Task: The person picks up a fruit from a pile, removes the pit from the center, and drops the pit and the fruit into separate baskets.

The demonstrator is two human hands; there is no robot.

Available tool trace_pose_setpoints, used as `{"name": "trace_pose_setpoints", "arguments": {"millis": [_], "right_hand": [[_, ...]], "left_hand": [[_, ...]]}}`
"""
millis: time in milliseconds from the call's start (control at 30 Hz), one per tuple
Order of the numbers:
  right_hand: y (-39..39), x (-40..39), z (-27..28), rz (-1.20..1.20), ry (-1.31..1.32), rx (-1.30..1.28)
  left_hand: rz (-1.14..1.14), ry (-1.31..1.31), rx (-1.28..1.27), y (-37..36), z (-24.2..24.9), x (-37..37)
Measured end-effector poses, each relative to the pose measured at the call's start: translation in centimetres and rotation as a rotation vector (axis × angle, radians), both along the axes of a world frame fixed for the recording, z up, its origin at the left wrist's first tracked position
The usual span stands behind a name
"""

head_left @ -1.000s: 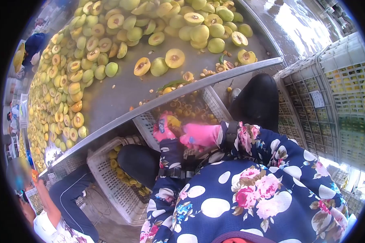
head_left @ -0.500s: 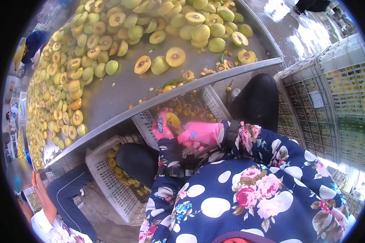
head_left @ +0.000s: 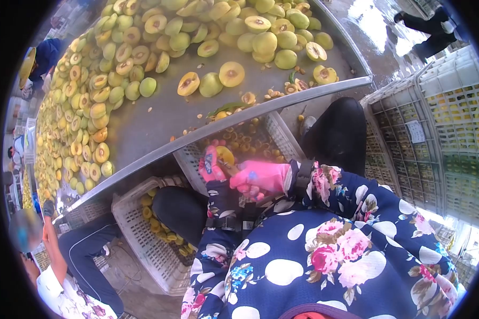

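My left hand [head_left: 211, 165], in a pink patterned glove, is closed around a yellow cut fruit [head_left: 225, 156]. Beside it on the right, my right hand [head_left: 258, 178], also gloved in pink, has its fingers curled toward the fruit; what lies inside them is too small to name. Both hands are over a white crate [head_left: 285, 137] between my knees, with small fruit pieces and pits in it. Above them runs the rim of a metal table [head_left: 213, 129], heaped with halved green-yellow fruit [head_left: 231, 74].
Another white crate [head_left: 138, 250] with fruit halves stands by my left knee. Stacked crates [head_left: 410, 127] of fruit rise at the right. A co-worker [head_left: 58, 276] sits at the lower left, and a person's dark-clothed legs [head_left: 428, 32] show at the upper right.
My hands have stayed almost in place around the fruit. The co-worker's raised arm has shifted, with a dark-gloved hand now showing at the table edge. The legs at the upper right have come further into view.
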State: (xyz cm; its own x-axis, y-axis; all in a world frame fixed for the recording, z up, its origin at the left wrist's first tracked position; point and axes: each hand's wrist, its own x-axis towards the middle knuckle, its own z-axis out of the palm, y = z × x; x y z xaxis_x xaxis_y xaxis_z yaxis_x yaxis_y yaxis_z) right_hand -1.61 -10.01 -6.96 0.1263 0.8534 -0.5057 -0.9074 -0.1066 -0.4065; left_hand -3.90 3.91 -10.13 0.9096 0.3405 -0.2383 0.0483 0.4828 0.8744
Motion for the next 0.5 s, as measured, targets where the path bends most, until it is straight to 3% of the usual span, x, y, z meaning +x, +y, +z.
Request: {"name": "trace_pose_setpoints", "arguments": {"millis": [167, 267, 367, 500], "right_hand": [[-0.8, 0.5, 0.5, 0.042, -0.182, -0.059], [-1.3, 1.0, 1.2, 0.057, -0.212, -0.129], [-2.3, 1.5, 0.7, 0.055, -0.229, -0.021], [-2.9, 2.2, 2.0, 0.220, -0.463, -0.230]], "left_hand": [[-0.064, 0.162, -0.013, 0.8, -2.4, 1.0], [-0.068, 0.051, -0.076, 0.4, -2.8, 1.0], [-0.143, 0.084, -0.141, 0.2, -1.7, 1.4], [-0.130, 0.147, -0.179, -0.1, -2.2, 1.4]]}}
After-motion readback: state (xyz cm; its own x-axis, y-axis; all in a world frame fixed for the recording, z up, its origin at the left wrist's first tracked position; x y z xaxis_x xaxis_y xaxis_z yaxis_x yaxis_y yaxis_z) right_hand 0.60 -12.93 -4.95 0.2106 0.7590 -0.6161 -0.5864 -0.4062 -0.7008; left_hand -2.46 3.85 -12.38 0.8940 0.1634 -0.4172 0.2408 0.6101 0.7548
